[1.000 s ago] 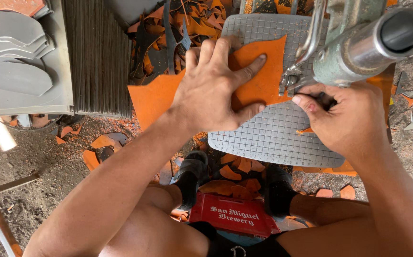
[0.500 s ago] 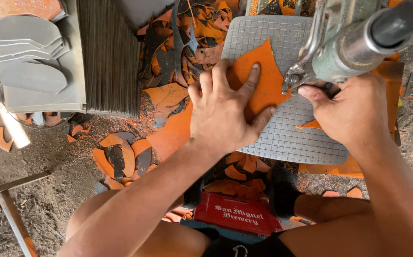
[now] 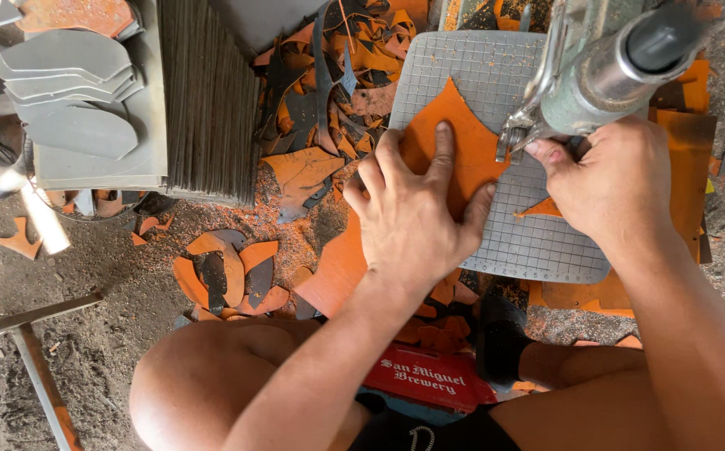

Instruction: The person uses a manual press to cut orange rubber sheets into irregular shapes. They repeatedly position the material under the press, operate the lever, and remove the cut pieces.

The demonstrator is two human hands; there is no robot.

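Orange leather sheet (image 3: 454, 142) lies flattened on gridded mat (image 3: 462, 67) under open left hand (image 3: 416, 217); right hand (image 3: 608, 179) clenched on metal tool (image 3: 596, 71).

red rectangular crate (image 3: 433, 377) with white lettering at 6 o'clock, low in the frame between the person's legs, partly hidden by a forearm, blue edge beneath it, orange scraps just above, no other labels, signs or screens

We see a matt orange leather-like sheet (image 3: 454, 146) on a grey gridded, rubbery-looking mat (image 3: 538, 242), beside a dull grey-green painted metal machine (image 3: 604, 75) and rough, dusty ground (image 3: 103, 276) strewn with scraps.
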